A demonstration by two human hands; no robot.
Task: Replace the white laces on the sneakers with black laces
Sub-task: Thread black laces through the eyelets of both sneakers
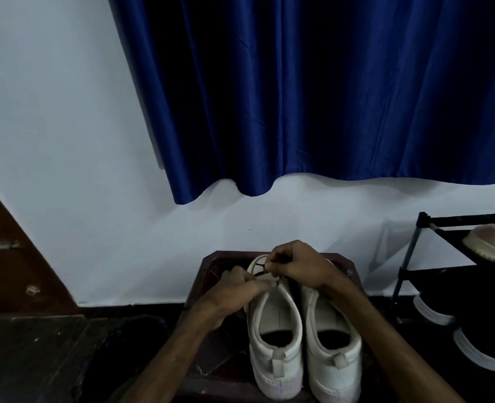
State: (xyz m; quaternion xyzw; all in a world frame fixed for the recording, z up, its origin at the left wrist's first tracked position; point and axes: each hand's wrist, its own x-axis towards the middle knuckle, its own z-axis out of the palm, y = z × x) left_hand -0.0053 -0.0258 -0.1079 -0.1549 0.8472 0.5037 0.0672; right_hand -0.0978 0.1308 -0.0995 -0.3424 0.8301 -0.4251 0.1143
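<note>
Two white sneakers [332, 356] stand side by side, heels toward the person, on a small dark wooden bench [211, 274]. A thin black lace [259, 274] crosses the left shoe's front. Above it, the left hand [237, 286] and right hand [298, 266] each pinch the lace with curled fingers.

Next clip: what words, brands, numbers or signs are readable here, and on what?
None can be read.
The sneakers show plain, unmarked heels.
The shoes on the rack bear no legible marks.
The left hand and right hand, pinching the black lace, cover part of the left sneaker's front.
</note>
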